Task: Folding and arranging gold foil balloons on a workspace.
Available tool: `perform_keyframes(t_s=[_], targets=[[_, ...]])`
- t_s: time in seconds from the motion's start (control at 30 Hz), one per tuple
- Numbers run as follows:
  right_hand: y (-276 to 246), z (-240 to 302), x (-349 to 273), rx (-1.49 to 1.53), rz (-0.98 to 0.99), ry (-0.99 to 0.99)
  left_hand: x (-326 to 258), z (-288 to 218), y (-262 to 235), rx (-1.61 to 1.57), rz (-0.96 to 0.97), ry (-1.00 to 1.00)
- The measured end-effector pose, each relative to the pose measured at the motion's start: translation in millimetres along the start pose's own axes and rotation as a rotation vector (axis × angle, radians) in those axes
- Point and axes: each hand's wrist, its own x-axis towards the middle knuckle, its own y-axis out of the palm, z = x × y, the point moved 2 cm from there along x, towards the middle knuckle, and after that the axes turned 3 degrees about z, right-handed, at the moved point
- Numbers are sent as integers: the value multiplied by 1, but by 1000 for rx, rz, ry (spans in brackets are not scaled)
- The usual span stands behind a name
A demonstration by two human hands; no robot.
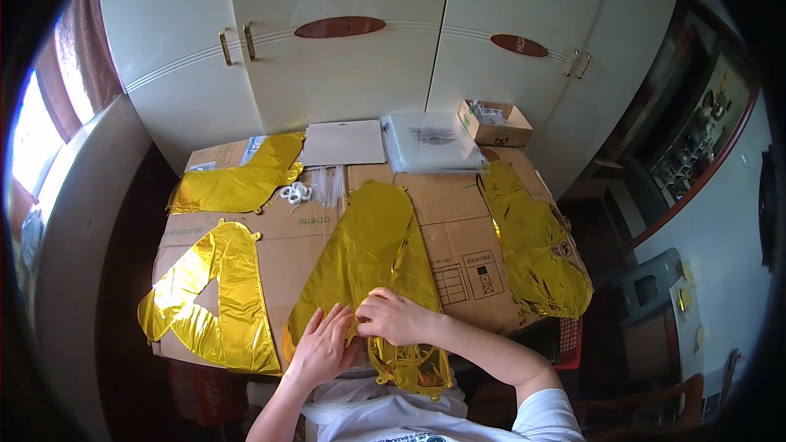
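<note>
A flat gold foil balloon (pixel 372 233) lies in the middle of the cardboard-covered table, its near end reaching over the front edge by my body. My left hand (pixel 325 346) rests on its lower left part, fingers stretched out and close together. Just to the right, my right hand (pixel 391 317) is closed, thumb and fingers pinching the foil near my left fingertips. What exactly sits inside that pinch is hidden. Beneath my right wrist the foil is creased and folded. Left of my hands is another gold foil balloon (pixel 236 311), shaped like a letter A with a triangular hole.
More gold foil balloons lie at the back left (pixel 233 187) and along the right side (pixel 536 254). Behind are white ribbon coils (pixel 295 192), clear straws (pixel 330 187), pale card sheets (pixel 344 147), clear plastic bags (pixel 434 147) and an open carton (pixel 501 133). Cabinets (pixel 336 74) stand beyond.
</note>
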Motion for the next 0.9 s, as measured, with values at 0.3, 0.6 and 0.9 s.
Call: perform_keyframes(t_s=[0.3,0.6,0.9], targets=[[-5,-3,-1,-18,67,-43,1,0,-1,46,5,14],[-11,-5,-8,46,-56,-11,1,0,-1,72,41,25],[-45,-82,-79,73,-187,594,43,26,-18,235,68,49]])
